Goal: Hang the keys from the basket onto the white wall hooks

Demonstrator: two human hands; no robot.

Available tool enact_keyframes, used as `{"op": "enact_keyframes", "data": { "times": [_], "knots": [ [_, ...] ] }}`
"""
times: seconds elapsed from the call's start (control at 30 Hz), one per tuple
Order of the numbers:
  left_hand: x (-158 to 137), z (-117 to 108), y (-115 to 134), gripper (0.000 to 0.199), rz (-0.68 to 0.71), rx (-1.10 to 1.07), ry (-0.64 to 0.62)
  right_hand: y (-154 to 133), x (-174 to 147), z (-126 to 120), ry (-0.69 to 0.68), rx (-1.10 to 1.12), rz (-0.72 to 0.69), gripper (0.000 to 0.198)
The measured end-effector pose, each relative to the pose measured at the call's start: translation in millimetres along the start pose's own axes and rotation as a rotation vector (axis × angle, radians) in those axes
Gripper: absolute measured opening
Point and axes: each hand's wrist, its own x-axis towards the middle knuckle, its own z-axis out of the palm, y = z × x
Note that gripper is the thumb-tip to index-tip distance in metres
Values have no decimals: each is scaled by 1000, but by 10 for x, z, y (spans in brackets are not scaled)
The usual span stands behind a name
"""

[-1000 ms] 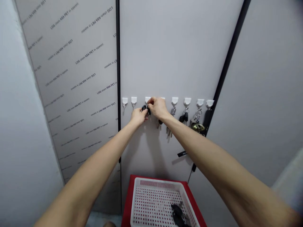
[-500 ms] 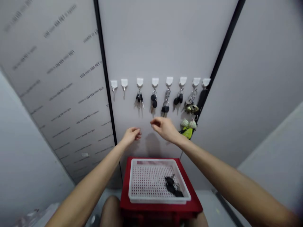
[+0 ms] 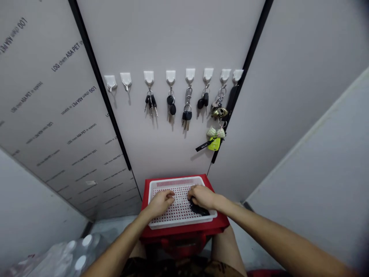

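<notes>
A shallow white plastic basket (image 3: 177,223) with a perforated bottom sits on a red stool (image 3: 184,233) before me. Over its left part is my left hand (image 3: 160,203), fingers loosely bent and apart, holding nothing. My right hand (image 3: 204,197) reaches down into the right side, fingertips closed at a bunch of black-headed keys (image 3: 198,209). Those fingertips partly hide the bunch, which still rests on the basket floor. On the wall ahead, bunches of keys (image 3: 171,105) hang from white hooks (image 3: 170,77) in a row.
At the right of the row hang a brass-coloured piece (image 3: 219,112) and a lime-green key case (image 3: 214,143) with a bow and black strap. Black strips (image 3: 98,82) edge the wall panel. Bottles with white caps (image 3: 87,240) stand at lower left. My knees flank the stool.
Both hands have dropped from in front of the wall into the basket. The right one has come to the black keys. My view has tilted and shifted, so the hooks appear higher and further left.
</notes>
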Motion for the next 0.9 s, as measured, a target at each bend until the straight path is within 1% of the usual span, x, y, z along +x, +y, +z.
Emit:
{"op": "enact_keyframes", "data": {
  "times": [0.17,0.23,0.3,0.33,0.4,0.47,0.53,0.57,0.63,0.7,0.83,0.9],
  "knots": [
    [-43,-6,6,27,15,73,-19,-63,2,24,-20,6,-59,31],
    [-56,-6,9,26,16,80,-12,-61,-7,36,-31,-1,-79,26],
    [-61,2,13,26,10,59,-6,-59,-7,28,9,15,-76,20],
    [-62,8,22,25,4,33,2,-63,-1,11,51,40,-66,19],
    [-61,16,66,28,-9,-56,48,-94,26,-59,153,136,-33,19],
    [-62,7,156,35,-8,-171,132,-162,77,-172,234,283,-14,20],
    [-71,-33,285,39,50,-283,218,-261,151,-316,283,460,-19,19],
    [-78,-70,356,38,93,-333,261,-318,195,-394,299,550,-29,19],
    [-94,-181,489,32,179,-423,335,-437,293,-564,333,709,-41,19],
    [-105,-345,597,27,222,-504,388,-554,394,-753,378,813,-47,16],
    [-90,-784,753,30,207,-636,500,-784,591,-1204,509,865,-90,8],
    [-66,-1038,840,31,217,-651,558,-899,692,-1460,584,861,-129,5]
  ]
}}
